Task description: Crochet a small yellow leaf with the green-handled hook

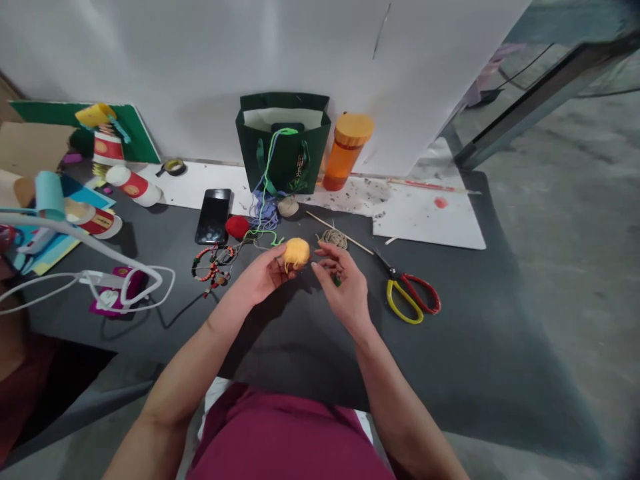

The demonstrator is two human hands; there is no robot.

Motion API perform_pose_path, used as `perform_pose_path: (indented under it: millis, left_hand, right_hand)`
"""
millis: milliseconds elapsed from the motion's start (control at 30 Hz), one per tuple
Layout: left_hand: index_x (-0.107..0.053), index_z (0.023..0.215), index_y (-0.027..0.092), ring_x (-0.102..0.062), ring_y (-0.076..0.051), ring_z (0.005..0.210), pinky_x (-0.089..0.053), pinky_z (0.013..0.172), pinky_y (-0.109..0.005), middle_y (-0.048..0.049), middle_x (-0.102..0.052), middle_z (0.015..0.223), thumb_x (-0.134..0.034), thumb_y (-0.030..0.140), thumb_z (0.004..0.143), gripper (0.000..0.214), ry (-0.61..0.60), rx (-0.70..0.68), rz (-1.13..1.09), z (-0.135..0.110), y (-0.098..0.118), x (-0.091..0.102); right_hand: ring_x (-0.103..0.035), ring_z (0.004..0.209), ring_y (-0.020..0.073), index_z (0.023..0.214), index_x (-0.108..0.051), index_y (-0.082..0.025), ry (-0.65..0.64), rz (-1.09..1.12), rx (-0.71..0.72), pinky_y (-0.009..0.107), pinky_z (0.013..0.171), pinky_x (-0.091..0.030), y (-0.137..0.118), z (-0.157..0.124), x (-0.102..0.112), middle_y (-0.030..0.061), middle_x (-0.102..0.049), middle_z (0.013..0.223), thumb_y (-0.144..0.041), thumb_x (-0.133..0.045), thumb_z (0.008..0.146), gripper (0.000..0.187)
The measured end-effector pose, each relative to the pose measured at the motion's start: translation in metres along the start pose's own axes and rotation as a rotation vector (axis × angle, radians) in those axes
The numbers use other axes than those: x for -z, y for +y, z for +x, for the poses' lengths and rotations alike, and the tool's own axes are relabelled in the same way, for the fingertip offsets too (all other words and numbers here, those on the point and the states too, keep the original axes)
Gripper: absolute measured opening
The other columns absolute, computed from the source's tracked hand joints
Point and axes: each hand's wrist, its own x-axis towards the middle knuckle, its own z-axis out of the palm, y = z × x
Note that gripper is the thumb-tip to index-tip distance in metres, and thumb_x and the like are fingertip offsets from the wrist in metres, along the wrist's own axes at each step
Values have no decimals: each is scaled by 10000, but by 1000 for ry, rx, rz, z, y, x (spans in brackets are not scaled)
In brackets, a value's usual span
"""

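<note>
My left hand (pixel 260 276) holds a small ball of yellow-orange yarn (pixel 297 254) between thumb and fingertips, with a short strand hanging below it. My right hand (pixel 346 288) is raised just to the right of the ball, fingers apart and not touching it. A small green bit (pixel 338 283) shows beneath those fingers; I cannot tell what it is. Beyond my hands lie a coil of tan twine (pixel 333 239) and a red yarn ball (pixel 237 227). A loose green strand (pixel 265 233) runs near the left hand.
The dark tabletop (pixel 440 267) holds red-and-yellow-handled scissors (pixel 407 297), a black phone (pixel 213 216), beaded bracelets (pixel 213 267), a dark green paper bag (pixel 283 143), an orange bottle (pixel 347 151), paper cups (pixel 133 186), and a white cable (pixel 120 280) at the left.
</note>
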Motion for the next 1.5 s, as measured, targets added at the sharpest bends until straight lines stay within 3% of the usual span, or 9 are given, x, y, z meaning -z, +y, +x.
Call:
perform_pose_path:
  millis: [200,300,533,767,900,1000,1233,1367,1500]
  left_hand:
    - [-721,1003,186,-715,-174,798,-583,832,-327,-40,-759,907,-805,215,798,223,-42,87,-243,-8,-17,-1]
    - [-706,980,188,-709,-166,762,-579,857,-344,-19,-748,869,-852,201,751,272,-52,98,-293,-7,-21,-3]
    - [-710,1117,212,-707,-135,775,-593,806,-296,-6,-768,961,-812,168,784,352,-43,83,-337,-12,-17,-8]
    - [-701,1171,202,-746,-183,843,-609,837,-323,-48,-784,980,-726,185,866,307,-4,111,-322,-15,-11,-12]
    - [-696,1079,190,-738,-159,776,-621,757,-284,-35,-774,922,-670,149,882,203,8,138,-322,-17,-8,-15]
    - [-687,1063,175,-725,-141,721,-627,734,-266,-30,-768,896,-669,114,855,218,-10,162,-303,-20,-6,-18]
    - [-689,933,81,-709,-176,580,-624,612,-288,-113,-746,750,-490,185,948,225,-61,279,-271,-20,-2,-18]
    - [-697,907,84,-722,-176,612,-622,627,-285,-120,-758,779,-520,196,917,210,-68,244,-279,-20,-5,-16]
    - [-688,973,163,-727,-146,709,-606,720,-257,-34,-768,837,-689,161,787,186,-62,88,-302,-22,-10,-13]
  right_hand:
    - [-699,895,204,1333,-579,-289,18,-44,59,329,646,-577,10,-11,-11,104,-672,1267,-429,-815,796,603]
    - [-681,853,195,1255,-587,-286,72,-150,127,331,637,-579,10,-14,-14,87,-692,1188,-404,-828,793,534]
    - [-682,821,187,843,-661,-264,141,-180,141,308,622,-561,4,-14,-11,57,-736,984,-315,-743,882,104]
    - [-675,724,185,734,-707,-264,20,-28,161,324,624,-524,-2,-12,-1,37,-753,802,-392,-689,922,228]
    - [-584,601,140,860,-707,-252,131,-79,87,302,587,-484,1,-10,-2,13,-737,796,-366,-754,853,123]
    - [-618,662,147,843,-692,-245,127,-66,77,297,623,-500,7,-7,-5,17,-740,821,-323,-727,848,86]
    - [-626,613,136,814,-636,-230,165,225,-111,282,601,-504,11,-3,-4,-6,-689,720,-427,-711,857,215]
    - [-598,644,136,831,-625,-236,264,74,152,291,619,-499,1,-12,-3,-6,-664,745,-379,-682,907,172]
    - [-608,719,157,833,-639,-242,172,-99,464,312,666,-511,-4,-19,-6,8,-675,782,-285,-685,927,113]
